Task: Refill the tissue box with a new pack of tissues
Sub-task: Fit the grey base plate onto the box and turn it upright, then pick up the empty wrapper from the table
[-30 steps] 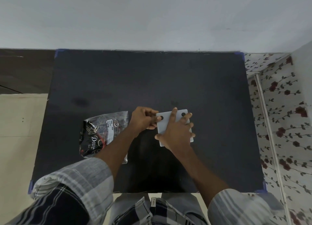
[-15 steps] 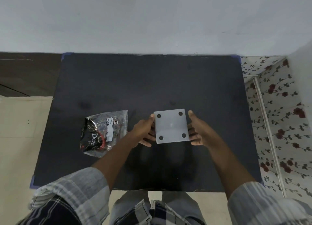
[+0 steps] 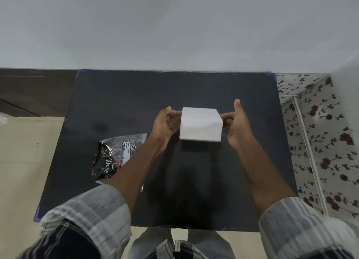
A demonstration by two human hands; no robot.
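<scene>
A white tissue box (image 3: 201, 125) is held up above the black table (image 3: 120, 95), tilted so a plain side and one face show toward me. My left hand (image 3: 165, 125) grips its left side with fingers curled on it. My right hand (image 3: 236, 124) grips its right side, thumb pointing up. The new tissue pack (image 3: 114, 155), black and shiny with "Dove" printed on it, lies flat on the table to the left, partly hidden by my left forearm.
A white wall rises behind the table's far edge. A floral-patterned surface (image 3: 318, 138) with a white rail runs along the right. Beige floor (image 3: 21, 161) lies to the left. My checked sleeves fill the bottom of the view.
The box lay bottom-up on the table with its four black feet showing; both hands took its sides, lifted it and turned it so the feet no longer show.
</scene>
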